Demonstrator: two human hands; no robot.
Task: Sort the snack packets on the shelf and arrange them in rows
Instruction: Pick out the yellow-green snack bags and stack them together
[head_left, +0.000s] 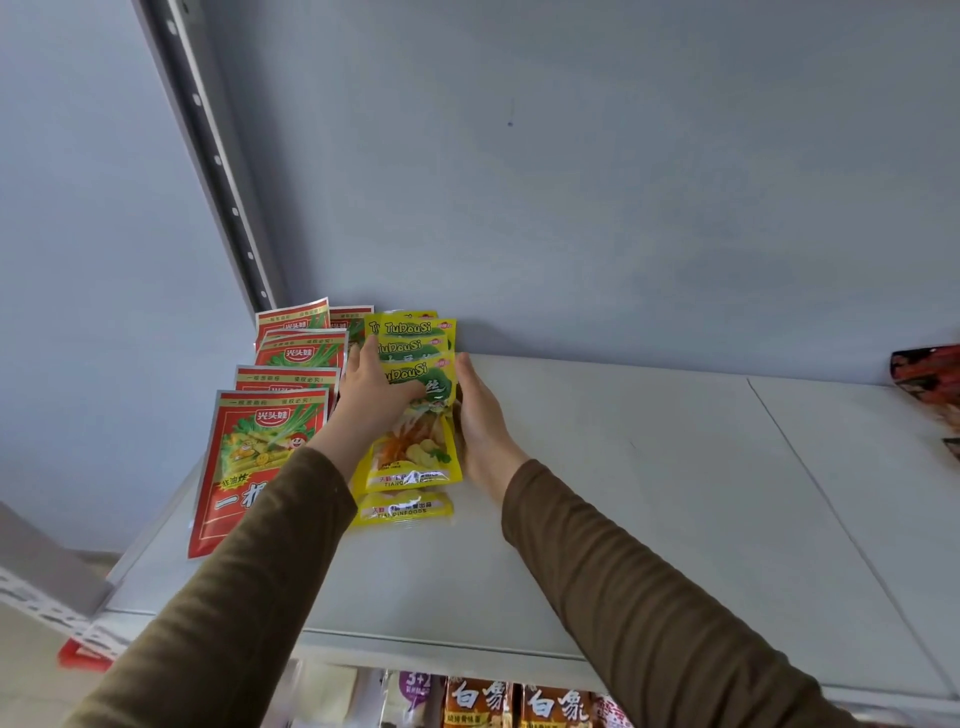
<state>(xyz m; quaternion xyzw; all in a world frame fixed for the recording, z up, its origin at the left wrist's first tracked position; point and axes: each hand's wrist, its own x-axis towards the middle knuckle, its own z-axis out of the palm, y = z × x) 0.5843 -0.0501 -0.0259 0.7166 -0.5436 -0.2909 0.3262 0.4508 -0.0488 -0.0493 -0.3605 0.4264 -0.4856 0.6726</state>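
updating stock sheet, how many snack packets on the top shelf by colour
red packets: 6 visible
yellow packets: 5 visible
dark packets at far right: 2, both cut off
total: 13, overlaps may hide more

Glossy yellow snack packets (415, 395) with green lettering; shiny red foil packets (254, 457) with yellow text; olive-brown sleeves (249, 582); plain pale grey shelf (649, 493).

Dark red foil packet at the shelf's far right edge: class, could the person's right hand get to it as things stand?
Probably yes: the right hand is free beside the yellow packets, and bare white shelf lies between it and the dark red foil packet.
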